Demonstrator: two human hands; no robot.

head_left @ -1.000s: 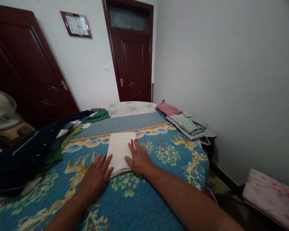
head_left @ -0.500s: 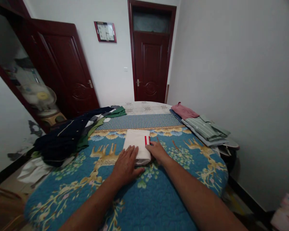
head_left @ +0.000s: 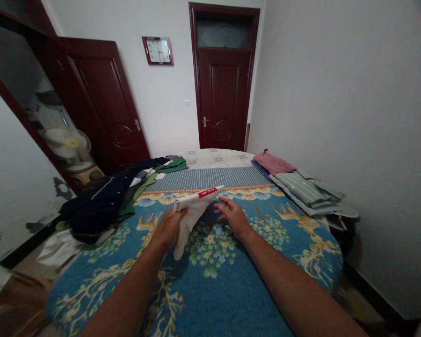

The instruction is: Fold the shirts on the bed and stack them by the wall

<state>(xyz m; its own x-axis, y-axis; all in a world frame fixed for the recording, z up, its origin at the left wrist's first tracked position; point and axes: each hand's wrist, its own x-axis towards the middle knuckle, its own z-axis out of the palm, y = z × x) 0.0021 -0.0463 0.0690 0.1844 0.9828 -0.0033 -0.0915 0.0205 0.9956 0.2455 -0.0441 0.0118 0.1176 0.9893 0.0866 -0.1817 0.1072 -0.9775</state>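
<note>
A folded white cloth (head_left: 193,211) with a red strip along its upper edge is raised over the table, tilted, one part hanging down. My left hand (head_left: 170,228) grips its left end, fingers partly hidden behind the fabric. Just right of the cloth is my right hand (head_left: 234,216), its fingers apart and holding nothing. Beneath both hands lies a blue quilted cover (head_left: 224,290) with deer and flower patterns.
Dark blue, green and white clothes (head_left: 101,196) are heaped along the table's left side. Folded garments, pink (head_left: 273,163) and striped green (head_left: 301,188), lie at the right edge. A fan (head_left: 68,142) stands beyond the left doorway.
The white cloth was flat on the cover and is now lifted and tilted in my left hand. My right hand has come off it and opened. The view has shifted slightly.
</note>
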